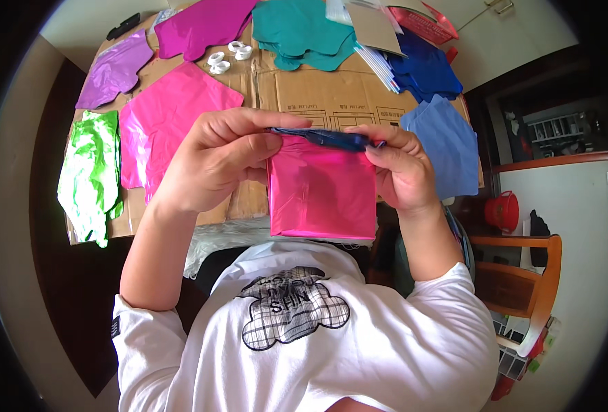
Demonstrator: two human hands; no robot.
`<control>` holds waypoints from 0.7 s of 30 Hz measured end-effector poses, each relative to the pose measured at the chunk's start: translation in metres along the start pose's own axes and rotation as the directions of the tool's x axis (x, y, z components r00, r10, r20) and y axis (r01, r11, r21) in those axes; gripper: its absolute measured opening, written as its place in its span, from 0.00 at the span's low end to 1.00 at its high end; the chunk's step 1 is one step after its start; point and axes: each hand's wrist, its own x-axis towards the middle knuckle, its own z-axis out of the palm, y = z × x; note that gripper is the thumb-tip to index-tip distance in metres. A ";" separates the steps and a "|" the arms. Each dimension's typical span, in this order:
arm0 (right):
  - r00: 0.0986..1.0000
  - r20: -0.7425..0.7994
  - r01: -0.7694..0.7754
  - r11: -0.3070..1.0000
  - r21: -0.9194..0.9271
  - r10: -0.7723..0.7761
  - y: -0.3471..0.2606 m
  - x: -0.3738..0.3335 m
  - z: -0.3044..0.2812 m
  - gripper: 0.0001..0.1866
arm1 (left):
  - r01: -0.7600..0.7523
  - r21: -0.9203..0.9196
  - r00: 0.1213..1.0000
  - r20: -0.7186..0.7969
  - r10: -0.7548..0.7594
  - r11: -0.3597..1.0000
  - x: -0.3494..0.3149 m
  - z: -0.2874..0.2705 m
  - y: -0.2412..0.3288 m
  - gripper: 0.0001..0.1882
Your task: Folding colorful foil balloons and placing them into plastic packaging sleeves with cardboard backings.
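Note:
In front of my chest I hold up a shiny pink pouch (323, 199), roughly square, with a dark blue strip (328, 139) along its top edge. My left hand (225, 158) pinches the strip's left end between thumb and fingers, its index finger stretched along the top. At the other end, my right hand (403, 165) grips the strip and the pouch's upper right corner between thumb and fingertips. Part of the dark strip is blurred, and what lies inside the pouch, if anything, cannot be seen.
Flattened cardboard (318, 89) covers the table. Around it lie glossy pink (173, 117), green (92, 172), lilac (115, 71), magenta (201, 27), teal (300, 31) and light blue sheets (445, 147). White tape rolls (219, 63) sit behind my left hand. A wooden chair (541, 281) stands right.

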 end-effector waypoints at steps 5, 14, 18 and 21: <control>0.973 0.216 0.065 0.994 0.086 -0.082 -0.008 0.010 -0.010 0.15 | 0.010 -0.050 0.999 -0.046 -0.012 0.999 0.008 0.005 -0.006 0.13; 0.942 0.316 0.238 0.893 -0.381 -0.116 -0.027 0.014 -0.018 0.18 | -0.059 -0.279 0.997 0.026 0.069 0.959 0.022 -0.010 -0.026 0.13; 0.855 0.460 0.517 0.473 -0.714 -0.239 -0.037 0.020 -0.009 0.19 | -0.073 -0.196 0.991 -0.122 0.050 0.978 0.026 0.002 -0.023 0.12; 0.736 0.560 0.634 0.097 -0.767 -0.382 -0.026 0.022 -0.009 0.18 | -0.055 -0.229 0.993 -0.119 0.028 0.972 0.025 -0.003 -0.029 0.12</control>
